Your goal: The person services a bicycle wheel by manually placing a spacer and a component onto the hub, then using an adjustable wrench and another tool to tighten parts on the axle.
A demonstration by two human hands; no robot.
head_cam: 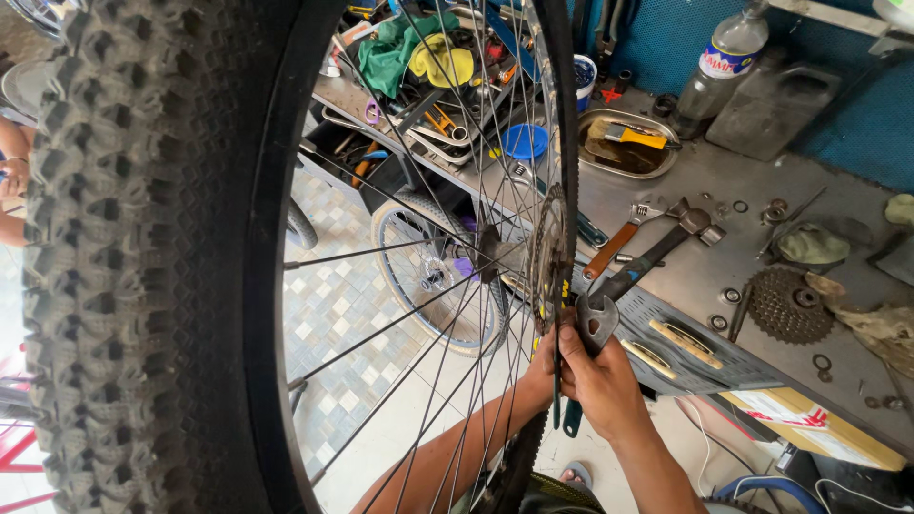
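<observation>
A bicycle wheel fills the view: knobby tyre (124, 257) at left, spokes (409, 314) fanning to the hub (505, 257), which carries a toothed disc (548, 252). My right hand (605, 381) is shut on a flat grey wrench (597, 319) with a teal handle end, its jaw just below the disc. My left hand (541, 369) reaches behind the spokes, fingers curled around the far dark rim (564, 143), touching my right hand.
A metal workbench (685, 276) on the right holds a hammer (681, 228), an orange-handled adjustable wrench (614, 246), a sprocket cluster (788, 305), a tray with a brush (628, 143) and a plastic bottle (724, 57). A small wheel (433, 276) leans below. Another person's arm (11, 181) shows at far left.
</observation>
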